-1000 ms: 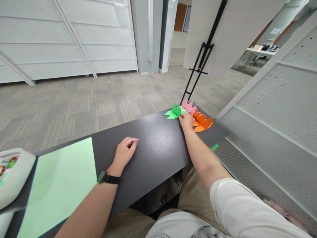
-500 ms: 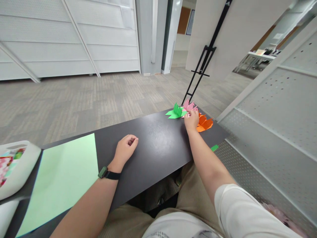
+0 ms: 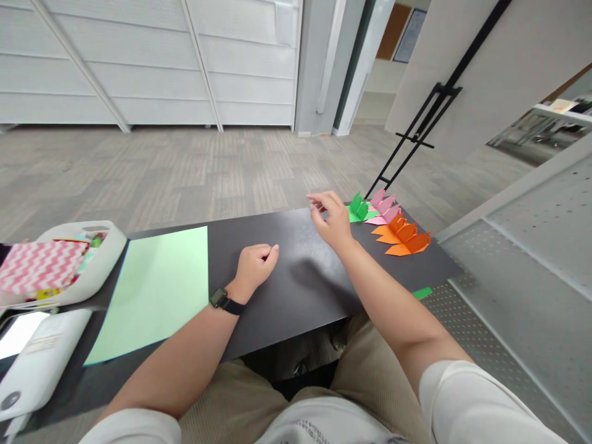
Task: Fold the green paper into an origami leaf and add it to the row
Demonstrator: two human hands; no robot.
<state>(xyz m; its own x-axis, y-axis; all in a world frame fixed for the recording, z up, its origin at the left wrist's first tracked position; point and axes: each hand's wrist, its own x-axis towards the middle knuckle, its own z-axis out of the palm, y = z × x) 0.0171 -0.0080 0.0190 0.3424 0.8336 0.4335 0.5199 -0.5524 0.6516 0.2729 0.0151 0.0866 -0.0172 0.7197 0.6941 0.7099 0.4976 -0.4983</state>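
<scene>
My right hand (image 3: 331, 221) hovers above the black table (image 3: 296, 277), fingers spread and empty, just left of three folded paper pieces at the far right corner: a green one (image 3: 358, 208), a pink one (image 3: 385, 208) and an orange one (image 3: 402, 235). My left hand (image 3: 256, 264) rests on the table in a loose fist with nothing visible in it; a dark watch is on its wrist. A sheet of light green paper (image 3: 155, 290) lies flat to the left of that hand.
A white tray (image 3: 65, 271) holding patterned papers stands at the table's left end, with a white device (image 3: 37, 364) in front of it. A small green paper scrap (image 3: 422, 293) lies at the right edge. A black easel (image 3: 416, 135) stands beyond the table.
My right hand has let go of the folded paper pieces and drawn back to the left, lifted off the table. The view has swung left, showing the tray.
</scene>
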